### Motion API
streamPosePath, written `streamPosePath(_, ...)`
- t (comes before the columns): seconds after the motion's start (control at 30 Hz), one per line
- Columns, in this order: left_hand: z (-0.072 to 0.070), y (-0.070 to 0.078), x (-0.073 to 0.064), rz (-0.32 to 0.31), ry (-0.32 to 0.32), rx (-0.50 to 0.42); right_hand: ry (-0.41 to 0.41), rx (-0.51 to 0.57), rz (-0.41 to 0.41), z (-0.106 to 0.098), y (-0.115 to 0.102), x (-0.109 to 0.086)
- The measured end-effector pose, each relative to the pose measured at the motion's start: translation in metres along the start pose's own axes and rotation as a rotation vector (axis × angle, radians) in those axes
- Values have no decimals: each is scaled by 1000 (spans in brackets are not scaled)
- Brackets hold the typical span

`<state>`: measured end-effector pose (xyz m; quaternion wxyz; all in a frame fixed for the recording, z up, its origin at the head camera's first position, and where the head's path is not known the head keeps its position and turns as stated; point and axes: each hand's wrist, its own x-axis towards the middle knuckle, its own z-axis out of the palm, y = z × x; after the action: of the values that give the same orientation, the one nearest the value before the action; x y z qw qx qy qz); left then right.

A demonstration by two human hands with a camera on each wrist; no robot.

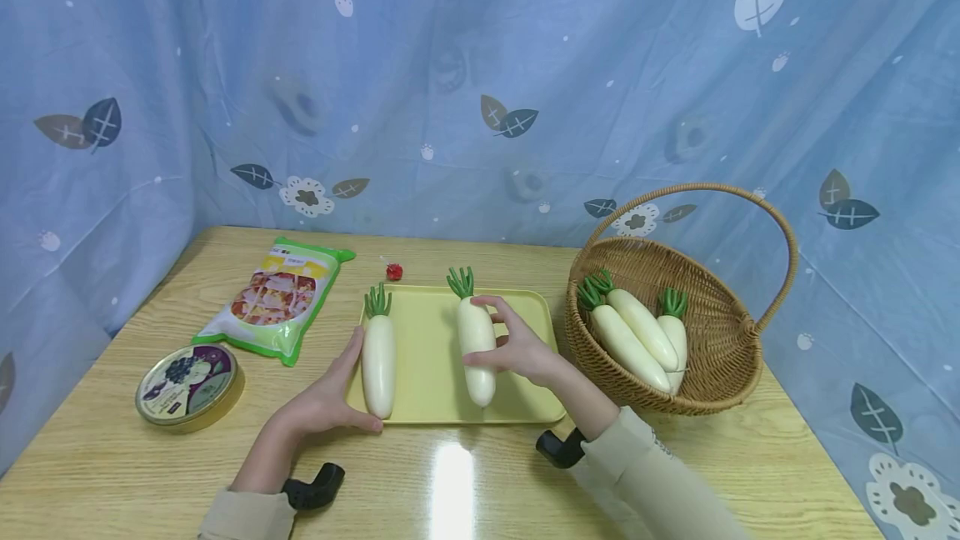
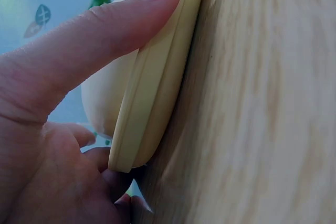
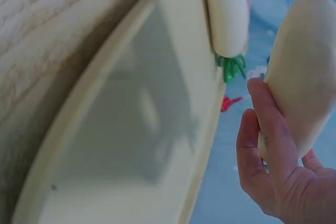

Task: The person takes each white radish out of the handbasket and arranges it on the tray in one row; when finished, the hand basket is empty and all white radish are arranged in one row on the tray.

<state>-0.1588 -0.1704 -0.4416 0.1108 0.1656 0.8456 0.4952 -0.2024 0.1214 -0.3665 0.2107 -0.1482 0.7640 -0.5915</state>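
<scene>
My right hand (image 1: 525,350) holds a white radish (image 1: 477,348) with green stalks over the right half of a yellow tray (image 1: 423,357). In the right wrist view that radish (image 3: 307,72) hangs above the tray surface, and its shadow falls there. The left hand (image 1: 326,401) grips the tray's near left corner. Its thumb (image 2: 121,22) lies along the near rim in the left wrist view, while its other fingers are at the left side, partly hidden. Another white radish (image 1: 379,365) lies along the tray's left edge, stalks pointing away, close beside the left hand.
A wicker basket (image 1: 720,348) with a tall handle stands at the right, containing several white radishes (image 1: 630,348). At the left are a green-edged food packet (image 1: 273,298) and a round tin (image 1: 187,386). A small red object (image 1: 393,272) lies behind the tray.
</scene>
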Motion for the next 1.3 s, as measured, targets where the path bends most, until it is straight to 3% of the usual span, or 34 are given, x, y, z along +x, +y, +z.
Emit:
streamPosePath(0.27,0,0,0,2,-3,-16,-24,-16,2,12,16,15)
streamPosePath(0.7,-2,1,0,10,-6,-11,-6,-56,64,28,20,34)
streamPosePath(1.13,-2,2,0,4,-9,-17,98,-282,29,47,21,44)
streamPosePath(1.3,-2,1,0,2,-14,-13,110,-314,28,51,18,47)
